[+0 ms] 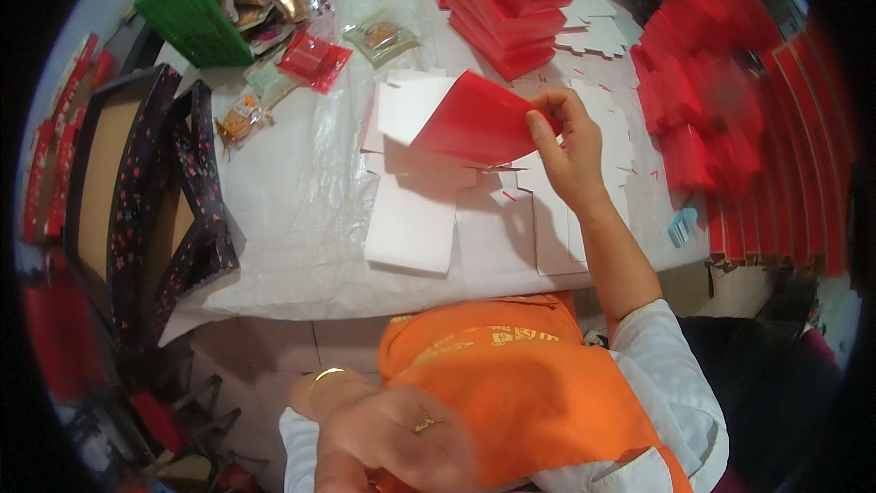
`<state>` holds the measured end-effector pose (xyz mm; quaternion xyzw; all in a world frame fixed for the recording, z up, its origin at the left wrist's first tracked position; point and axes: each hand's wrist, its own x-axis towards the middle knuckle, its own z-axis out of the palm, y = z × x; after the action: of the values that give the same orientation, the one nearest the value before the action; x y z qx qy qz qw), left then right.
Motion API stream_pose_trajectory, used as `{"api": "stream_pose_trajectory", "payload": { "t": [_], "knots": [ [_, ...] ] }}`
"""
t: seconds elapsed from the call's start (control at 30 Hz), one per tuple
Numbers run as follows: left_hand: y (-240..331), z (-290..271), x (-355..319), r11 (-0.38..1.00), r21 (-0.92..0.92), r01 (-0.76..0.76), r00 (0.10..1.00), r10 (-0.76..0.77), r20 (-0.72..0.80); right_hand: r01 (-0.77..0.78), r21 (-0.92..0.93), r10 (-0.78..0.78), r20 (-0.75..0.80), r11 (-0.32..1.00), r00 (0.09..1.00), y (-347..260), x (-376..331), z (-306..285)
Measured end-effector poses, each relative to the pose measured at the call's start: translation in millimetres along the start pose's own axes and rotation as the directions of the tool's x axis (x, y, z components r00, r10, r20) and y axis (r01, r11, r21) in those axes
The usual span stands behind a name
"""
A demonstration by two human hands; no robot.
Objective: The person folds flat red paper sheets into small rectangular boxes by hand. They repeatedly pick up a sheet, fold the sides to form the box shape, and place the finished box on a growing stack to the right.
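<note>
My right hand (570, 141) pinches the right end of a red folding carton (484, 123) between thumb and fingers, above the table. A white flap sticks out at the carton's left end. Under it lie flat white carton blanks (415, 219), white side up. My left hand (401, 434), with a gold ring and a bracelet at the wrist, is close to the camera in front of the orange apron (538, 383). Its fingers are mostly hidden, so its grip does not show. A tall stack of red cartons (511, 14) stands beyond my right hand.
A green crate (187, 14) holds small packets at the far left. Near it lie a red packet (313, 61) and a clear packet (381, 36). Dark floral boxes (137, 192) stand left. Many red boxes (703, 82) pile up right, near a small blue object (682, 227).
</note>
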<state>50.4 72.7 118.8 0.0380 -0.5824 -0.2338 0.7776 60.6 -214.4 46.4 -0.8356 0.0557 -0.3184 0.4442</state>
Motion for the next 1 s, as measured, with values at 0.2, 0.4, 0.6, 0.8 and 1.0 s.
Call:
{"api": "stream_pose_trajectory", "payload": {
  "t": [0.2,0.4,0.6,0.8,1.0],
  "knots": [
    [-12,-8,8,0.96,0.22,0.174,0.985,-0.167,-0.054,-0.048,0.268,0.041,0.032,0.962,0.999,1,-26,-16],
    [-74,-52,-23,-0.062,0.778,0.625,0.781,0.039,-0.624,-0.16,0.337,0.041,0.333,0.928,0.942,-21,-48,-28],
    [-72,-44,-69,0.3,0.46,0.836,0.53,-0.223,-0.818,-0.12,0.179,0.027,0.449,0.976,0.893,-22,-72,-42],
    [-78,-20,-89,0.404,0.134,0.905,0.277,-0.319,-0.906,-0.171,0.062,0.121,0.48,0.983,0.869,-17,-107,-51],
    [-76,-2,-76,0.458,-0.221,0.861,0.006,-0.443,-0.897,-0.195,0.092,0.127,0.484,0.977,0.866,-18,-122,-57]
  ]
}}
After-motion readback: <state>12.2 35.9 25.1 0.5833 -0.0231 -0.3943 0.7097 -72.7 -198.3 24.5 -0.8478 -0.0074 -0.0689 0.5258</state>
